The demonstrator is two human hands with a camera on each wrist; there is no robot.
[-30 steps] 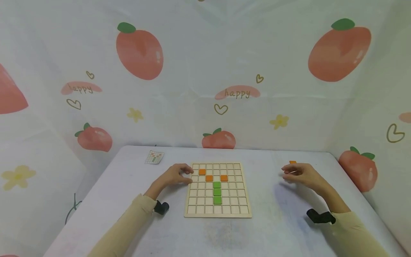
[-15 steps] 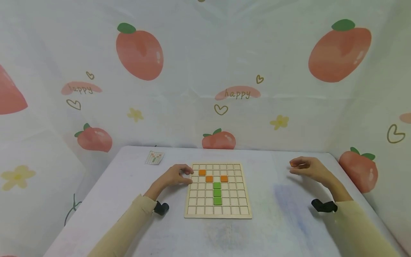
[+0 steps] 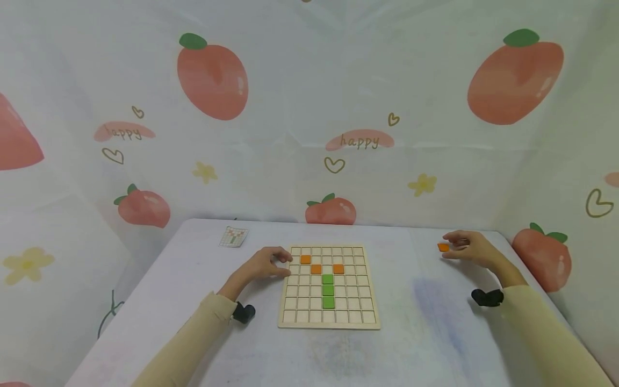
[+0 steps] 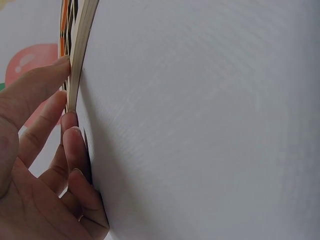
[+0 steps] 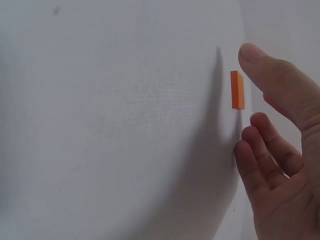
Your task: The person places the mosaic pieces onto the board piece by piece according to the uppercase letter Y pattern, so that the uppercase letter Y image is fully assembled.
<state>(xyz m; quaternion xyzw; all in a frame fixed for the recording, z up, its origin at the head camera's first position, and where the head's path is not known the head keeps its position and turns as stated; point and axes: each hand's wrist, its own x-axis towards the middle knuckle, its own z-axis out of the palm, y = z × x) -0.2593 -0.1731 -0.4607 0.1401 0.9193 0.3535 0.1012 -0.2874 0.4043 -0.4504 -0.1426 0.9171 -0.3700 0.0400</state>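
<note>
A wooden grid board (image 3: 348,320) lies on the white table, with several orange tiles and green tiles (image 3: 328,290) in its squares. At its left edge my left hand (image 3: 265,263) holds the rim with bent fingers. The left wrist view shows the thumb and a fingertip touching the board's side (image 4: 80,55). To the far right, my right hand (image 3: 471,249) is spread around a loose orange tile (image 3: 443,247). In the right wrist view, that orange tile (image 5: 237,90) sits between the thumb and fingers, with gaps on both sides.
A small card (image 3: 234,236) printed with a coloured grid pattern lies at the back left of the table (image 3: 193,301). A fruit-patterned cloth (image 3: 271,107) hangs behind the table. A thin cord (image 3: 112,312) shows by the left edge.
My right hand has moved back and to the right, and the loose orange tile, earlier mostly covered by it, is now in plain sight. My left hand and the board have stayed put.
</note>
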